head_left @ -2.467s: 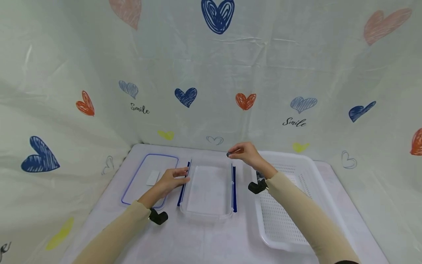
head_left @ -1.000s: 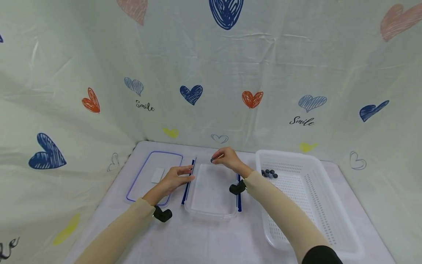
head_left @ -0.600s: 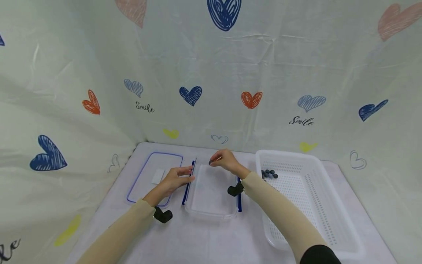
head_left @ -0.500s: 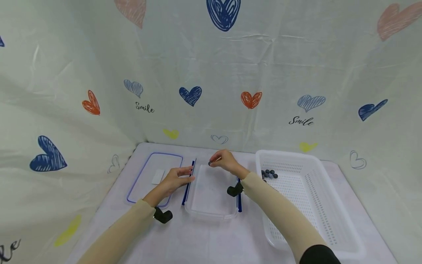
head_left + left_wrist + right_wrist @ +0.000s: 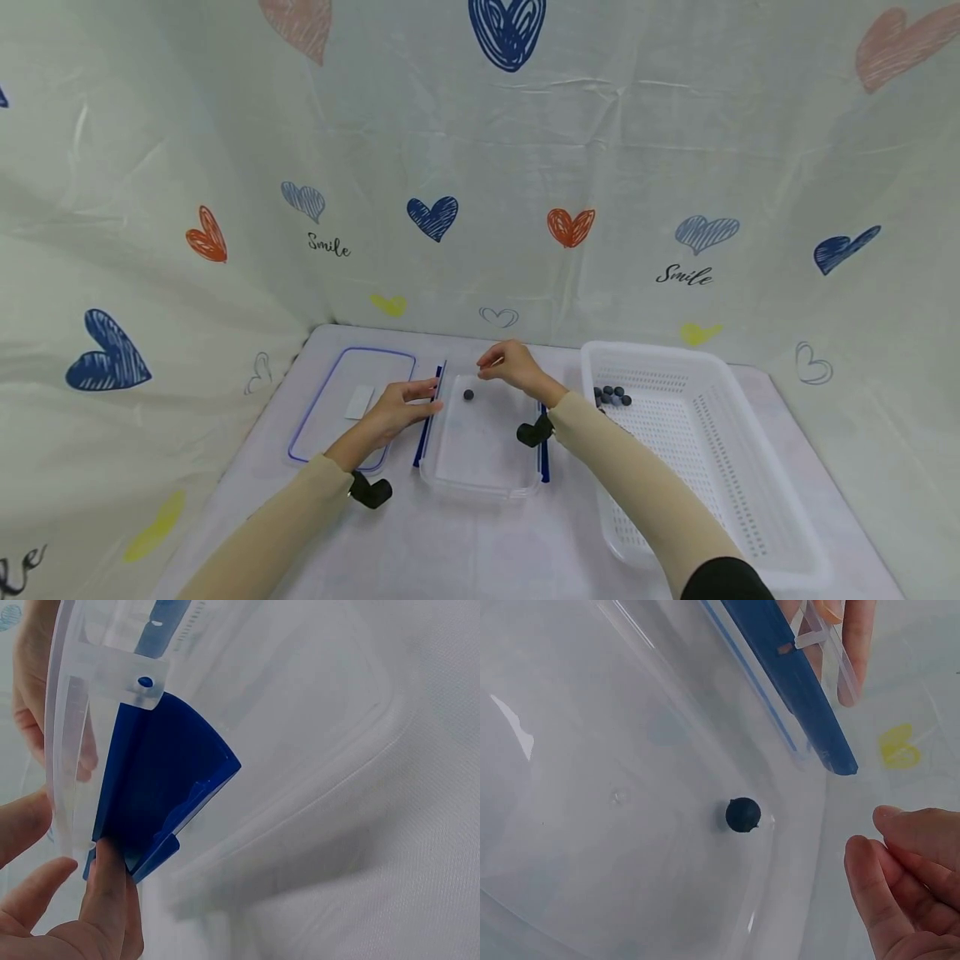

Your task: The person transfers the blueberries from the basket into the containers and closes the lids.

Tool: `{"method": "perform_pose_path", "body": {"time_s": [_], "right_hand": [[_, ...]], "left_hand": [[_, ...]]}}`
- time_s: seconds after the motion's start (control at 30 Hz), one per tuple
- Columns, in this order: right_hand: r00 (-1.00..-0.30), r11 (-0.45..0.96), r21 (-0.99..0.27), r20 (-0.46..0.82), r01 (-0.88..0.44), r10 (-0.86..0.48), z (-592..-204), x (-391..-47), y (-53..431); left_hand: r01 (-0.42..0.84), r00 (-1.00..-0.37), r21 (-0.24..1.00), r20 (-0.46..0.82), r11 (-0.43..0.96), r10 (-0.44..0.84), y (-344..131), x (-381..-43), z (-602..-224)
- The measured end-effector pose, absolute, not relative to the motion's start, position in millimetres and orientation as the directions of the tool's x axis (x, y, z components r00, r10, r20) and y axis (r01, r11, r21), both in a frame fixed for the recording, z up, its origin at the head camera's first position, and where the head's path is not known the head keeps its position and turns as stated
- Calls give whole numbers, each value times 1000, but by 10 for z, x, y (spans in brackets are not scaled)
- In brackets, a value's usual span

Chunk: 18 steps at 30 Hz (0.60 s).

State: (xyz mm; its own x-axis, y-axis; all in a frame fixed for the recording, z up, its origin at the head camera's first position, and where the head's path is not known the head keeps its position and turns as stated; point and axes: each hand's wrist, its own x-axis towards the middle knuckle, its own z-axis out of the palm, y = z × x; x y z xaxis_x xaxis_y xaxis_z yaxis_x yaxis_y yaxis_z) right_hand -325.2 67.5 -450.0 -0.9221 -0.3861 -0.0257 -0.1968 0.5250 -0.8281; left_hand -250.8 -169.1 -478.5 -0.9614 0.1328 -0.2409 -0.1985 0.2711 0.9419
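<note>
One dark ball lies in one clear container, near its far left corner; we see it round, blue-black, small nubs along its edge. Several more dark balls sit in one white basket; the sleeve blocks our full count. One blue-rimmed lid, two blue flaps. Two hands: right hand free, thumb and fingertip parted; left hand touching the left flap, fingers loosely extended.
</note>
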Motion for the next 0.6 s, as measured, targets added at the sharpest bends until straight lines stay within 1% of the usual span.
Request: {"method": "perform_pose_path", "body": {"time_s": [0.23,0.6], "right_hand": [[-921,519,-827,-5,-214,-389,-4452,-3239,702],[-932,507,-844,-26,-174,-363,-4365,-3264,803]], "left_hand": [[-202,-961,942,-243,269,130,-1690,-2506,-4782],[-183,-962,950,-226,252,154,-1690,-2476,-4749]]}}
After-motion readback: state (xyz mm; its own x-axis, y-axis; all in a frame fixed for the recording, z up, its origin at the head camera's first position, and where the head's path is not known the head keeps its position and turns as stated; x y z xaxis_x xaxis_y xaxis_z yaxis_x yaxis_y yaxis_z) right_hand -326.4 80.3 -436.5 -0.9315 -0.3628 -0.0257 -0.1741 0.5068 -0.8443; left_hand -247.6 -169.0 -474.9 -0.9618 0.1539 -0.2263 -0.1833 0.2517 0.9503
